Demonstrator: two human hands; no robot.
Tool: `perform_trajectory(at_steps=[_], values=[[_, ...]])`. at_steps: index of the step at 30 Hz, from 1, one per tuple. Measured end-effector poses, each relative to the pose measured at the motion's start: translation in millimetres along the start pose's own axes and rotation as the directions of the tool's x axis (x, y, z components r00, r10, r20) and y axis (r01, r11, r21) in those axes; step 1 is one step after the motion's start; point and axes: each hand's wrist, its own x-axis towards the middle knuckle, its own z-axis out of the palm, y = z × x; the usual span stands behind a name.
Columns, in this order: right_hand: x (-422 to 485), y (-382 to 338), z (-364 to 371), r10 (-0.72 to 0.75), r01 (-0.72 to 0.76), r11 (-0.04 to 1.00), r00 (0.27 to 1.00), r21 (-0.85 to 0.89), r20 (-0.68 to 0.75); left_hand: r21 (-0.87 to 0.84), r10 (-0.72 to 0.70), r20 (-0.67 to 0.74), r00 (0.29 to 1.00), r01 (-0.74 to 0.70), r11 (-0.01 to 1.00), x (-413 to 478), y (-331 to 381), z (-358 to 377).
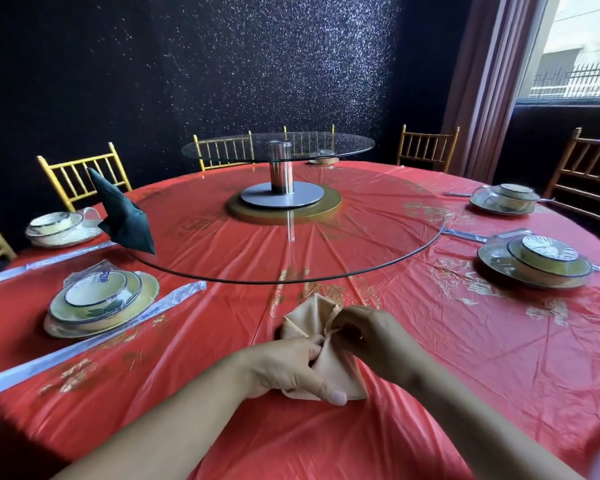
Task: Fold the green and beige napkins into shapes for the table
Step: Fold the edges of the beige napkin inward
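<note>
At six o'clock on the table (430, 358), the left hand (288, 370) grips the beige napkin (338, 374) and the right hand (369, 337) pinches its folds, which may spring open if either grip loosens.

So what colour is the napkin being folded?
The napkin is beige, clearest in the head view.

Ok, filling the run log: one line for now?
beige napkin: mid-fold; left hand: grips it; right hand: pinches it; green napkin: folded, standing

The beige napkin (309, 315) is hidden at its middle folds.
</note>
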Motion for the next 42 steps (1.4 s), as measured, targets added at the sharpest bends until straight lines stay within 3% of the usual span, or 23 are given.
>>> perform_trajectory(at_steps=[6,8,11,16,19,22,27,30,33,37,42], values=[[-25,-15,5,0.178,-0.171,0.984,0.969,0.053,-0.174,-0.114,0.013,0.017,1.0,-0.011,0.993,0,-4,0],[-46,-23,10,0.107,-0.113,0.993,0.964,-0.015,-0.242,-0.153,0.011,0.011,1.0,-0.009,0.988,1,-3,-1],[-72,-31,22,-0.009,-0.02,0.992,0.973,-0.123,-0.23,-0.182,0.04,-0.008,0.999,-0.041,0.982,2,-4,-1],[-79,-39,34,-0.073,0.0,0.948,0.973,-0.317,-0.217,-0.155,0.093,-0.026,0.995,-0.096,0.983,-3,-5,-1],[-79,-43,31,-0.082,0.014,0.95,0.975,-0.311,-0.207,-0.064,0.117,-0.092,0.989,-0.123,0.99,-7,-4,1],[-77,-48,29,-0.055,-0.001,0.95,0.984,-0.311,-0.171,0.132,0.15,-0.196,0.969,-0.125,0.983,-12,-1,-1],[-68,-51,32,-0.179,0.06,0.907,0.951,-0.416,-0.252,0.18,0.112,-0.153,0.982,-0.084,0.98,-27,-1,-8],[-66,-51,33,-0.24,0.047,0.853,0.92,-0.519,-0.31,0.104,0.133,-0.173,0.976,-0.117,0.988,-32,-5,-8],[-66,-45,41,-0.209,0.002,0.849,0.92,-0.529,-0.332,0.072,0.153,-0.205,0.967,-0.141,0.987,-36,-10,-8],[-59,-44,45,-0.18,-0.056,0.848,0.905,-0.527,-0.386,0.176,0.178,-0.225,0.958,-0.14,0.974,-37,-13,-6],[-58,-39,50,-0.113,-0.126,0.834,0.914,-0.536,-0.391,0.33,0.3,-0.352,0.887,-0.182,0.926,-36,-19,-10]])
